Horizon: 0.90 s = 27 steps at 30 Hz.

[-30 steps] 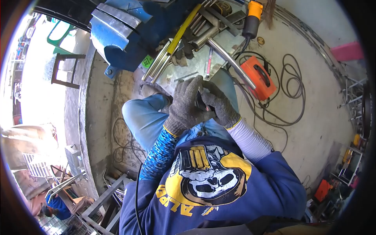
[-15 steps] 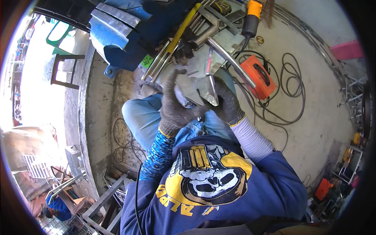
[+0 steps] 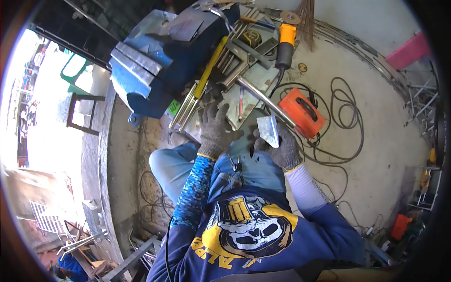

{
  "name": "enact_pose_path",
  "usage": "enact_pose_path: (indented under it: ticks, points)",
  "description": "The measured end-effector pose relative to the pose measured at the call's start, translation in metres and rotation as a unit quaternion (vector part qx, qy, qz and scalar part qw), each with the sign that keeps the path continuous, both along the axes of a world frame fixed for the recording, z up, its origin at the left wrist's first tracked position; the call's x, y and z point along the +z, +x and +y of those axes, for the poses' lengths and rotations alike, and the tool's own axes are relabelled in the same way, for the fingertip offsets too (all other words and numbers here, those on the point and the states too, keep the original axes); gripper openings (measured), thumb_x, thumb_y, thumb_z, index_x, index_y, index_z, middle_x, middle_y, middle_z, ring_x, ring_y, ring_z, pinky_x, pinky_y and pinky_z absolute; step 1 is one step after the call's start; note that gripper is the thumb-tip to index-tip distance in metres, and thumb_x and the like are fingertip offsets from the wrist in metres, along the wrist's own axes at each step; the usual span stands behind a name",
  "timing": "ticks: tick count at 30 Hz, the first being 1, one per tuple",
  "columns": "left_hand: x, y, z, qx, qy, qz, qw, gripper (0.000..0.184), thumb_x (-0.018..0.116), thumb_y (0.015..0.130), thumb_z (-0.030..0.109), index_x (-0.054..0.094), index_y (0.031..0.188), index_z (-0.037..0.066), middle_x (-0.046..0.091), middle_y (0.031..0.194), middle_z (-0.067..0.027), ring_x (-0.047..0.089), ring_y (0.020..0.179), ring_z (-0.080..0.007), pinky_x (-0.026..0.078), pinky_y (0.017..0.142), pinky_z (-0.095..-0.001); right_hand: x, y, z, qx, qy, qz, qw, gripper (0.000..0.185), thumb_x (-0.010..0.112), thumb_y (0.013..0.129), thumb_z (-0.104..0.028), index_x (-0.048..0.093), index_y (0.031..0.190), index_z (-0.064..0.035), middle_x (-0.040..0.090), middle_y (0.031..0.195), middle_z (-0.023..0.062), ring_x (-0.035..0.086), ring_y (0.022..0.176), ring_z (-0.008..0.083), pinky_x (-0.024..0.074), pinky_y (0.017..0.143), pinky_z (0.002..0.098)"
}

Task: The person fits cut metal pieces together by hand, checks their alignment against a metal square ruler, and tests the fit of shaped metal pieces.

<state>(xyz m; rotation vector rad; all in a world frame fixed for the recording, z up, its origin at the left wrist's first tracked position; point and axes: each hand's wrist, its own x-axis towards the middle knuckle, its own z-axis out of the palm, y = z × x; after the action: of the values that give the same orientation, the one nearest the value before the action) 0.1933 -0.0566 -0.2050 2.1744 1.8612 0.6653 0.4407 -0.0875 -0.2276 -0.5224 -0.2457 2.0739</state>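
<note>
Both of my hands wear grey knit gloves. My left hand [image 3: 216,132] is spread over my lap near the edge of the metal work surface [image 3: 253,77], with its fingers apart and nothing in it. In my right hand [image 3: 284,149] is a small, bright metal piece [image 3: 268,130], held above my right thigh. A red-and-white marker [image 3: 241,104] lies on the work surface between the hands. Beside it, a steel tube [image 3: 265,99] slants towards the orange box. Several thin metal tubes [image 3: 189,109] and a yellow bar [image 3: 210,68] lie beyond my left hand.
A blue vise-like block [image 3: 141,87] stands at the upper left. An angle grinder [image 3: 285,44] rests at the top, its cable running down. The orange box [image 3: 302,112] sits on the floor, right of my legs, near a coiled black cable [image 3: 345,110]. A tape measure [image 3: 252,37] lies among tools.
My hands have moved apart. The metal piece has gone right and down in my right hand, while my left hand has let go and opened flat. The view has shifted slightly.
</note>
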Motion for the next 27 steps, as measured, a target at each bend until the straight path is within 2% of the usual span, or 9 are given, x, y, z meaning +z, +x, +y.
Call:
enact_pose_path:
  ticks: [1, 2, 7, 11, 14, 17, 19, 23, 27]
  points:
    - [0.005, 0.002, -0.004, 0.017, -0.003, 0.005, 1.0, 0.099, 0.09, 0.063, 0.052, 0.053, 0.145, 0.01, 0.048, 0.144, -0.0255, 0.043, 0.137, -0.0454, 0.026, 0.123, -0.0584, -0.001, 0.001, -0.002, -0.004, 0.004, 0.005, 1.0, 0.047, 0.057, 0.105, -0.039, 0.059, 0.138, -0.0058, 0.072, 0.119, 0.0208, 0.074, 0.1, 0.0338, 0.0621, 0.081, 0.0497]
    - [0.01, 0.001, -0.006, 0.021, 0.036, 0.02, 0.999, 0.092, 0.09, 0.067, 0.044, 0.055, 0.144, 0.009, 0.045, 0.146, -0.0266, 0.046, 0.133, -0.0472, 0.039, 0.112, -0.0586, -0.002, 0.002, -0.002, -0.014, -0.007, 0.005, 1.0, 0.047, 0.059, 0.105, -0.039, 0.06, 0.137, -0.0056, 0.072, 0.12, 0.0202, 0.074, 0.101, 0.0337, 0.0625, 0.081, 0.0498]
    - [0.058, 0.024, 0.036, 0.004, 0.149, -0.062, 0.987, 0.058, 0.08, 0.08, 0.03, 0.063, 0.131, 0.009, 0.056, 0.134, -0.0245, 0.056, 0.125, -0.044, 0.046, 0.103, -0.0543, -0.01, 0.001, -0.002, -0.046, -0.036, -0.026, 0.998, 0.053, 0.057, 0.104, -0.041, 0.058, 0.139, -0.0004, 0.07, 0.126, 0.021, 0.072, 0.106, 0.0359, 0.0614, 0.083, 0.0504]
    - [0.084, 0.072, 0.127, -0.024, -0.023, 0.027, 0.999, 0.039, 0.072, 0.085, 0.033, 0.07, 0.115, 0.007, 0.067, 0.119, -0.0203, 0.061, 0.119, -0.0399, 0.045, 0.105, -0.0567, -0.019, 0.004, -0.005, -0.003, -0.004, 0.02, 1.0, 0.048, 0.058, 0.104, -0.035, 0.057, 0.141, -0.0031, 0.069, 0.128, 0.0207, 0.07, 0.112, 0.0348, 0.0626, 0.088, 0.05]
    - [0.083, 0.102, 0.179, 0.011, -0.143, 0.212, 0.967, 0.049, 0.07, 0.086, 0.034, 0.067, 0.128, 0.008, 0.061, 0.136, -0.0216, 0.058, 0.128, -0.0382, 0.038, 0.108, -0.0674, 0.013, 0.01, -0.012, -0.027, 0.036, -0.005, 0.999, 0.047, 0.06, 0.103, -0.035, 0.058, 0.138, -0.0035, 0.07, 0.123, 0.0205, 0.072, 0.106, 0.0351, 0.0646, 0.075, 0.0515]
    - [0.03, 0.106, 0.201, 0.059, 0.039, 0.302, 0.951, 0.062, 0.075, 0.084, 0.037, 0.062, 0.138, 0.01, 0.052, 0.15, -0.0207, 0.046, 0.14, -0.0416, 0.034, 0.104, -0.0769, 0.02, 0.03, -0.017, -0.041, 0.004, -0.004, 0.999, 0.047, 0.068, 0.096, -0.027, 0.057, 0.138, -0.0082, 0.071, 0.12, 0.0183, 0.073, 0.103, 0.0333, 0.0648, 0.074, 0.0478]
    - [0.018, 0.11, 0.223, 0.043, -0.071, 0.265, 0.961, 0.064, 0.072, 0.087, 0.032, 0.056, 0.145, 0.012, 0.041, 0.159, -0.0239, 0.038, 0.144, -0.0471, 0.035, 0.107, -0.074, 0.018, 0.043, -0.021, -0.078, -0.001, -0.004, 0.997, 0.049, 0.069, 0.095, -0.025, 0.056, 0.139, -0.0074, 0.07, 0.123, 0.0165, 0.073, 0.107, 0.0334, 0.0664, 0.073, 0.0472]
    - [0.003, 0.114, 0.238, 0.091, 0.063, 0.348, 0.931, 0.04, 0.061, 0.094, 0.022, 0.067, 0.133, 0.012, 0.056, 0.145, -0.0236, 0.048, 0.134, -0.0513, 0.036, 0.106, -0.0699, 0.012, 0.065, -0.019, -0.062, 0.014, -0.054, 0.997, 0.054, 0.074, 0.093, -0.03, 0.057, 0.139, -0.0081, 0.072, 0.117, 0.0171, 0.075, 0.1, 0.0312, 0.067, 0.071, 0.0457]
    - [0.029, 0.114, 0.229, 0.018, 0.138, 0.384, 0.913, 0.027, 0.058, 0.097, 0.019, 0.072, 0.119, 0.011, 0.071, 0.118, -0.0172, 0.065, 0.111, -0.0422, 0.046, 0.099, -0.0605, 0.024, 0.068, -0.016, -0.091, 0.017, -0.084, 0.992, 0.054, 0.075, 0.092, -0.032, 0.057, 0.137, -0.008, 0.073, 0.11, 0.0176, 0.075, 0.095, 0.029, 0.0667, 0.071, 0.0437]
